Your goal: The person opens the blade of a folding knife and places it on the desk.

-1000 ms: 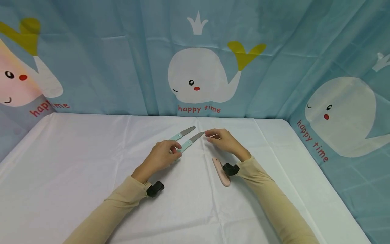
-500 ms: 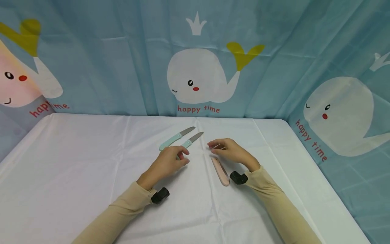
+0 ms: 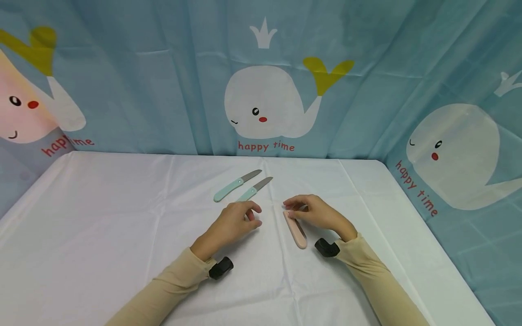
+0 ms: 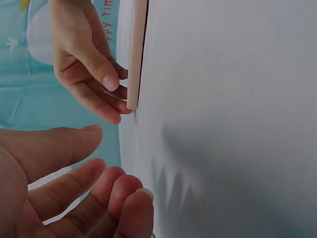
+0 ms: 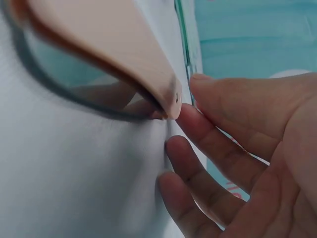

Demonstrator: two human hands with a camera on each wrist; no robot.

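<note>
A folded pink pocket knife (image 3: 295, 230) lies on the white cloth right of centre. Over its far end hovers my right hand (image 3: 320, 213), fingers loosely bent. In the right wrist view the pink knife (image 5: 109, 39) shows its blade tucked in the handle, and the thumb and fingertips of my right hand (image 5: 257, 148) are around its tip without a visible pinch. My left hand (image 3: 228, 224) is held loosely above the cloth, holding nothing. Just beyond it lies one mint-green knife (image 3: 248, 194), its handle end partly hidden; a second mint-green knife (image 3: 228, 189) lies alongside, both unfolded.
A white cloth (image 3: 102, 235) with creases covers the table. Blue curtains (image 3: 163, 90) printed with whales stand at the table's back and sides. The unfolded blades point to the far right.
Both hands have moved nearer and to the right, the left away from the mint-green knives, the right to the pink knife's far end. The knives have not visibly moved.
</note>
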